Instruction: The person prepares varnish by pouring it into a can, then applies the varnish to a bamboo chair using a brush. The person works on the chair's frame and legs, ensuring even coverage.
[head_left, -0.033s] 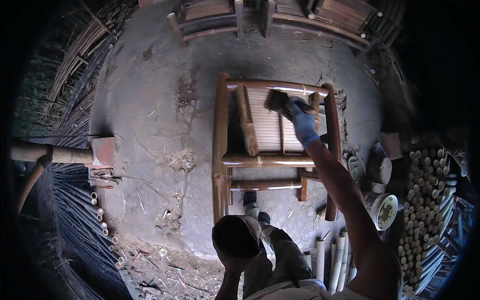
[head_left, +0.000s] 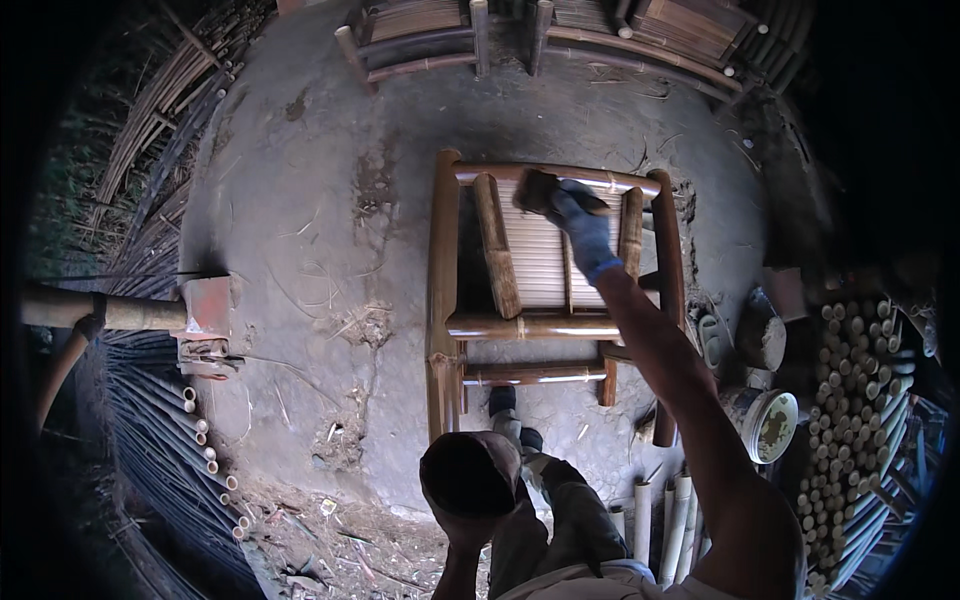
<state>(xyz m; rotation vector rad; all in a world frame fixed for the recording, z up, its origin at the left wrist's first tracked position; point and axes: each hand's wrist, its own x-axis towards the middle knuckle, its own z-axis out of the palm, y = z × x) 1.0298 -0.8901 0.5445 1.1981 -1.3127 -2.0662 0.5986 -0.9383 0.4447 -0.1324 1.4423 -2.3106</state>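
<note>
A bamboo chair [head_left: 535, 326] stands on the floor in front of me, with a pale slatted panel [head_left: 535, 255] inside its brown, glossy frame. My right hand [head_left: 584, 228], in a blue-grey glove, is closed on a wide brush [head_left: 535, 190]. The dark brush head is over the upper part of the slats, just below the top rail. Near my body, my left hand [head_left: 466, 530] is closed round a round, open-topped container [head_left: 468, 476]. Its inside looks dark, and I cannot tell what it contains.
More bamboo seats [head_left: 425, 45] stand along the far side. Cut bamboo poles [head_left: 845, 400] are stacked at right, beside a white bucket [head_left: 775, 425]. Dark poles [head_left: 165, 400] lie at left, near a reddish block [head_left: 207, 305]. Scraps litter the floor [head_left: 300, 180].
My right hand and the brush have shifted left and slightly up across the slats. My left hand and the container have stayed almost in place.
</note>
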